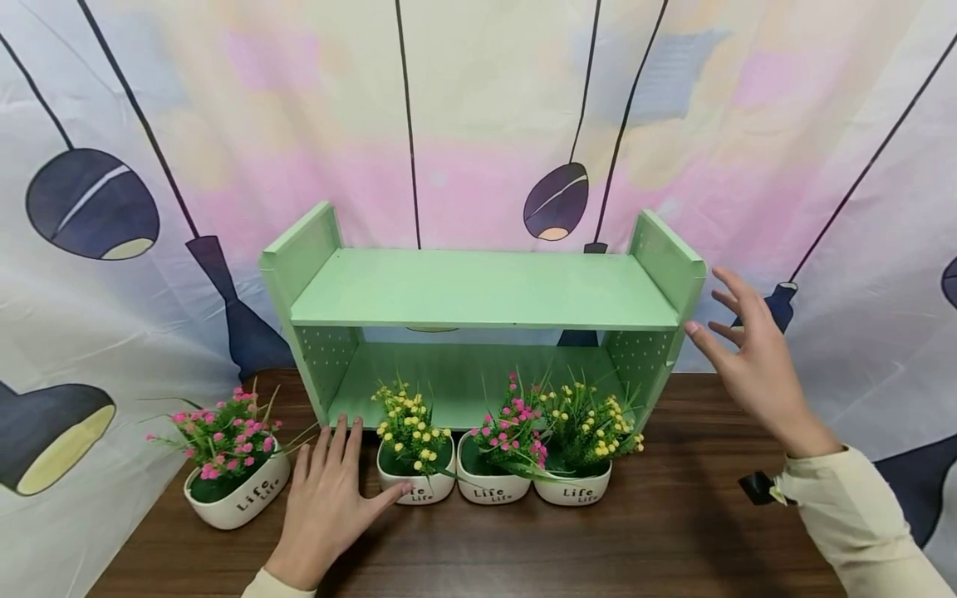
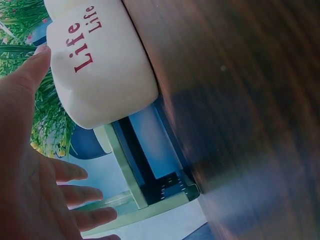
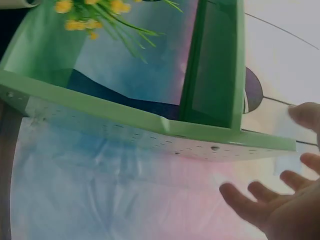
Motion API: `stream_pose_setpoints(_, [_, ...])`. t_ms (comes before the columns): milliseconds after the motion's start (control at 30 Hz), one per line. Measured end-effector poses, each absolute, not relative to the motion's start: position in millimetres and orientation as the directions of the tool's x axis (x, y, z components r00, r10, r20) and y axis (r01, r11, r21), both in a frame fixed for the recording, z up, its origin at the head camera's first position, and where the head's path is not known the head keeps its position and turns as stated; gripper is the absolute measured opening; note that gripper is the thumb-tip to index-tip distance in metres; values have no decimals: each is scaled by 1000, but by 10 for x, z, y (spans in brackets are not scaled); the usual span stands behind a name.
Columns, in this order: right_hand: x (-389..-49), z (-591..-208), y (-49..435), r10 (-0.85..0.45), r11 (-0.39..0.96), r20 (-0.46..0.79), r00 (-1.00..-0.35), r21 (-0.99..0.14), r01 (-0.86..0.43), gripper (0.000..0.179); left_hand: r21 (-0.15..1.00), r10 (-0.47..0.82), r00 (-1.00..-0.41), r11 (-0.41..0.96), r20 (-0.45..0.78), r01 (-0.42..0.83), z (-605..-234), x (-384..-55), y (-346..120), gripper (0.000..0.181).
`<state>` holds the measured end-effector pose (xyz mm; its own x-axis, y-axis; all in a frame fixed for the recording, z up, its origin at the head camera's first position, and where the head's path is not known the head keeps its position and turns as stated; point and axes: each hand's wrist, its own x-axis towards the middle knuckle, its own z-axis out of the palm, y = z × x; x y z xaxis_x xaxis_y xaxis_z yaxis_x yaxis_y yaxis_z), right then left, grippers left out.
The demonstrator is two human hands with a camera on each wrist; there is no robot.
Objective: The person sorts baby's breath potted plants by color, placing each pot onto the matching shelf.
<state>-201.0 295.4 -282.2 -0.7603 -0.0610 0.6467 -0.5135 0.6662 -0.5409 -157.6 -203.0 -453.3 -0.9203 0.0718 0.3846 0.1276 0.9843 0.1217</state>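
Note:
A pale green two-tier shelf (image 1: pixel 478 286) stands upright on the wooden table. My left hand (image 1: pixel 326 490) is spread near its lower left front corner, thumb reaching toward a white pot with yellow flowers (image 1: pixel 415 461). In the left wrist view, the thumb tip is right at the edge of a white pot (image 2: pixel 102 65) lettered "Life". My right hand (image 1: pixel 755 357) hovers beside the shelf's right side panel (image 1: pixel 669 257), fingers spread and loosely bent, nothing held. The right wrist view shows the fingers just outside that panel's edge (image 3: pixel 150 120).
A pot with pink flowers (image 1: pixel 235 490) stands at the left. Another pink-flowered pot (image 1: pixel 493 488) and a yellow-flowered pot (image 1: pixel 574 490) line up before the shelf's right half. Behind hangs a cloth (image 1: pixel 478 191) printed with lamps. The table (image 1: pixel 478 548) extends in front.

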Motion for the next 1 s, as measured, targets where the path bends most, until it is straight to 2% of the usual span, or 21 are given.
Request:
stream_pose_setpoints(167, [-2127,-2668,3000,-79,637,555,-828,-611,-470,76,134,65,-927,983,369,123,-4544,-1571,-2028,123])
stream_pose_setpoints(300, [-2267,-2560,3066,-103,614,517,-850,-639,-463,72,136,67,-924,983,376,127,-4546,-1576,-2027,123])
stream_pose_setpoints(567, [-2486,-2525,3191,-237,498,481,-844,-686,-530,67,124,84,-913,982,398,145,-4537,-1606,-2014,123])
stream_pose_setpoints(733, [-2532,-2554,3156,-246,468,517,-820,-678,-567,57,129,91,-912,980,401,154,-4526,-1638,-2017,123])
stream_pose_setpoints(867, [-2563,-2596,3113,-216,472,544,-811,-669,-574,54,203,71,-922,966,381,158,-4513,-1616,-2031,119])
stream_pose_setpoints(1000, [-2575,-2657,3095,-201,463,568,-798,-663,-588,53,334,47,-940,928,337,166,-4466,-1558,-2031,112])
